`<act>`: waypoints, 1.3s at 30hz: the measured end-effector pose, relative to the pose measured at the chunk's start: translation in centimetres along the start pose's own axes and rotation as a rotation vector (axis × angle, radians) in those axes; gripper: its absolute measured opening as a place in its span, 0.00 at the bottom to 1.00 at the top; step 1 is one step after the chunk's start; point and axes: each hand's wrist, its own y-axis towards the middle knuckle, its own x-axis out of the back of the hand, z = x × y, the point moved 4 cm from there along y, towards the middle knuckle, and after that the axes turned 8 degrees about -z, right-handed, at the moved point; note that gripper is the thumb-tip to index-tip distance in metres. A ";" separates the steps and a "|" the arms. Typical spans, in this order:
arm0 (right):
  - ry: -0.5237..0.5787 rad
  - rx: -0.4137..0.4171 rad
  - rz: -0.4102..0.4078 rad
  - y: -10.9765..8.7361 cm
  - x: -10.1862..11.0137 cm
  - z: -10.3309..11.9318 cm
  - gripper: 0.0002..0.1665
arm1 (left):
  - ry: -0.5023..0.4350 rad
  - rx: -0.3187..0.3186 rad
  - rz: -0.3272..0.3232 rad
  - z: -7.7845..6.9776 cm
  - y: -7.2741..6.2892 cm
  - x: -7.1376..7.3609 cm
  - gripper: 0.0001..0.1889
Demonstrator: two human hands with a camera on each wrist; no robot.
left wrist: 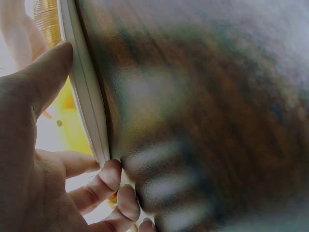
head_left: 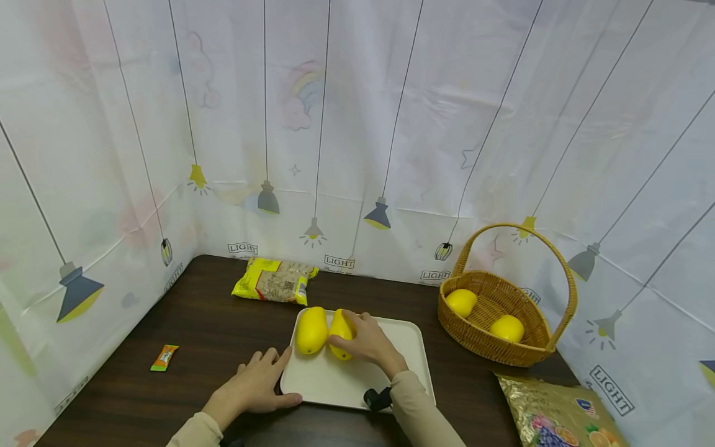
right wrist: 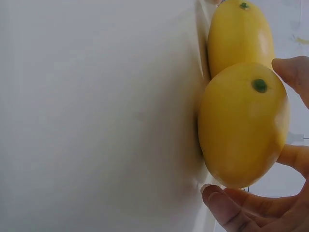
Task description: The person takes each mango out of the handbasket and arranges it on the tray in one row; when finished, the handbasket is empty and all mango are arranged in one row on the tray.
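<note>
Two yellow mangoes lie side by side on a cream tray [head_left: 385,366]. My right hand [head_left: 365,341] holds the right mango [head_left: 339,326], with the thumb on one side and the fingers round the other. In the right wrist view, that mango [right wrist: 244,125] shows a green stem spot, and the tray surface lies beside it. The left mango [head_left: 311,330] stands apart from my hands near the tray's far left corner. My left hand [head_left: 251,382] rests at the tray's left side, fingers spread and thumb on the near rim. In the left wrist view, its fingertips touch the tray edge [left wrist: 87,92] and tabletop.
Right of the tray stands a wicker basket [head_left: 486,338] with a tall handle and two yellow fruits inside. A gold bag [head_left: 558,410] lies at the near right. Behind the tray is a yellow bag [head_left: 279,281]; a small wrapped snack [head_left: 164,358] lies to the left.
</note>
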 end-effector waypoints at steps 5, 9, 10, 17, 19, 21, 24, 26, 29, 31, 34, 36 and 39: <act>-0.002 -0.011 -0.010 -0.2 0.6 -0.1 0.47 | 0.001 0.002 0.003 0.0 0.0 0.0 0.55; -0.009 -0.034 -0.025 -0.4 1.2 -0.5 0.47 | 0.002 -0.004 0.000 -0.1 0.0 0.1 0.55; -0.015 -0.035 -0.030 -0.4 1.4 -0.6 0.47 | 0.003 -0.005 -0.001 -0.1 0.0 0.1 0.55; -0.021 -0.068 -0.046 -0.5 3.4 -1.7 0.46 | 0.004 -0.003 -0.002 -0.1 -0.1 0.1 0.55; -0.034 -0.078 -0.057 -0.5 4.2 -2.2 0.45 | 0.007 -0.002 -0.001 -0.2 -0.1 0.2 0.55; -0.053 -0.085 -0.073 -0.5 5.1 -2.8 0.45 | 0.010 -0.002 0.001 -0.2 -0.1 0.2 0.55; -0.076 -0.091 -0.093 -0.7 6.4 -3.8 0.45 | 0.010 0.000 0.005 -0.3 0.0 0.2 0.55; -0.094 -0.092 -0.099 -0.7 7.4 -4.5 0.46 | 0.004 0.005 0.009 -0.2 -0.1 0.2 0.55; -0.126 -0.093 -0.102 -0.8 8.9 -5.6 0.47 | -0.003 0.011 0.013 -0.2 -0.1 0.2 0.55; -0.145 -0.093 -0.104 -0.9 10.0 -6.3 0.48 | -0.006 0.013 0.014 -0.2 -0.1 0.2 0.55; -0.165 -0.093 -0.106 -1.0 11.6 -7.4 0.50 | -0.008 0.011 0.011 -0.2 -0.1 0.2 0.55; -0.179 -0.093 -0.110 -1.1 12.7 -8.1 0.51 | -0.007 0.009 0.009 -0.2 -0.1 0.1 0.55; -0.208 -0.093 -0.116 -1.3 14.1 -9.1 0.52 | -0.005 0.009 0.010 -0.2 -0.1 0.1 0.55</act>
